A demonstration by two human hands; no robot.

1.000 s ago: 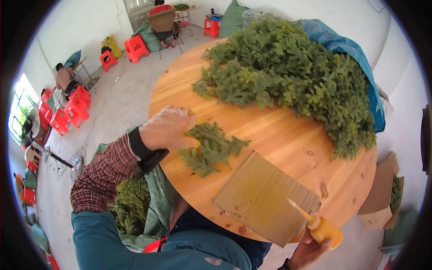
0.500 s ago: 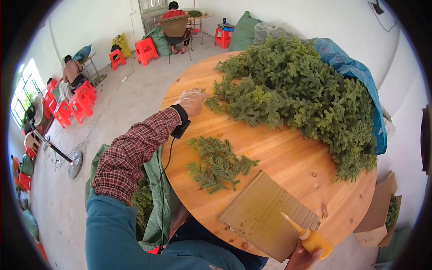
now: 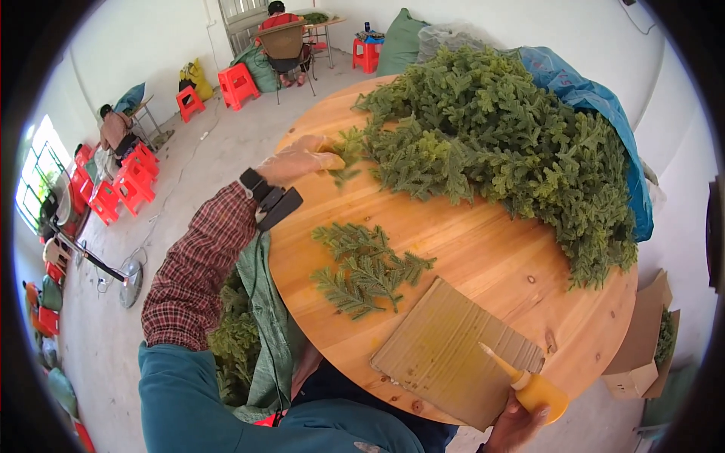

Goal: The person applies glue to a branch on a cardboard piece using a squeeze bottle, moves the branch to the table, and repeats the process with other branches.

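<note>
My left hand (image 3: 306,158) is closed on a small green artificial fir sprig (image 3: 349,147) at the left edge of a big pile of fir branches (image 3: 491,136) on the round wooden table (image 3: 483,241). A few loose sprigs (image 3: 359,268) lie below it. My right hand (image 3: 513,423) grips a yellow squeeze bottle (image 3: 538,394) with a long pale nozzle, over a stained cardboard sheet (image 3: 445,347) at the table's near edge. A dark device on a band sits on my left wrist.
Blue sheeting (image 3: 627,181) backs the pile. Left below the table stands a green sack of branches (image 3: 260,317); right, an open carton (image 3: 638,362). A fan (image 3: 128,283), red stools (image 3: 136,181) and two other people (image 3: 279,26), (image 3: 117,132) at small tables occupy the room.
My left hand moved forward from over the loose sprigs to the pile and now draws a sprig slightly leftward from it. My right hand still holds the bottle.
</note>
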